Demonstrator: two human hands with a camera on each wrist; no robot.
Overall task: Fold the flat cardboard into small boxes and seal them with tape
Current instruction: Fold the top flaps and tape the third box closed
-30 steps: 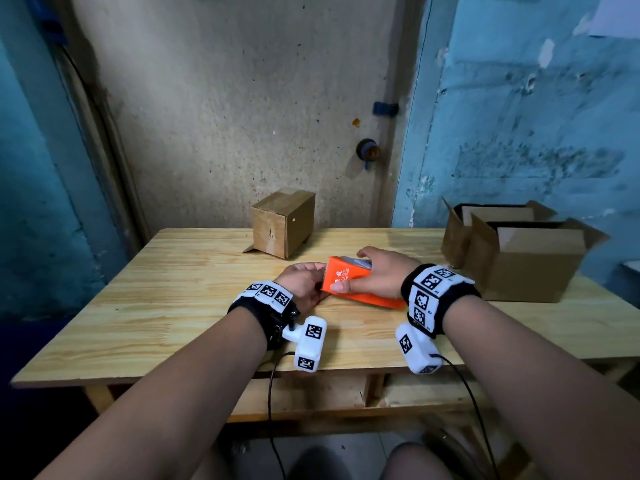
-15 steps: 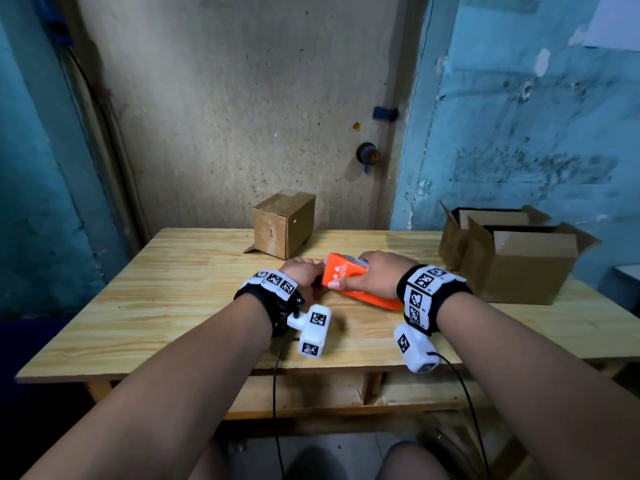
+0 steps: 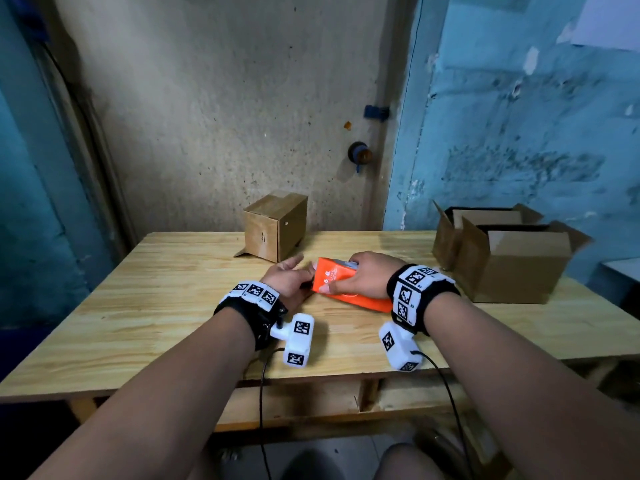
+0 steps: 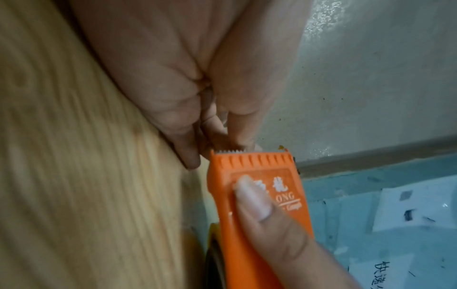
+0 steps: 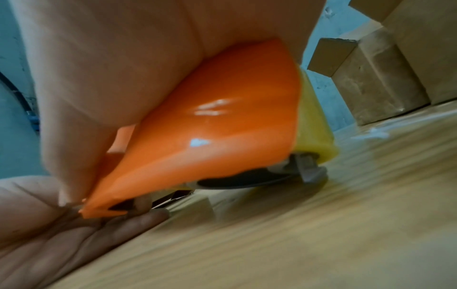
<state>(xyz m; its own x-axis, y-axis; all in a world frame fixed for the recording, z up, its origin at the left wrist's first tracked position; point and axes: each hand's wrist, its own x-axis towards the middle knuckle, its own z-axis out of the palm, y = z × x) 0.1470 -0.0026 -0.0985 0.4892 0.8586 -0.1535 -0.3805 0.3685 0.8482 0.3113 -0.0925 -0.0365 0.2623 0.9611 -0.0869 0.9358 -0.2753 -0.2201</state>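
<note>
Our left hand (image 3: 289, 284) has opened slightly at frame centre, fingertips pinching tape at the serrated edge; our right hand (image 3: 363, 280) grasps the orange tape dispenser (image 3: 332, 282); pull steadily.

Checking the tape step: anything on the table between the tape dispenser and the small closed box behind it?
Nothing visible. The tape dispenser sits in the right hand; bare table runs to the small box. Left hand is beside it.

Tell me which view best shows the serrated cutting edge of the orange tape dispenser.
Left wrist: the serrated cutting edge sits close and sharp, left hand fingers beside it. The head view shows only the tape dispenser body; the right wrist view shows its underside and yellow tape roll.
</note>
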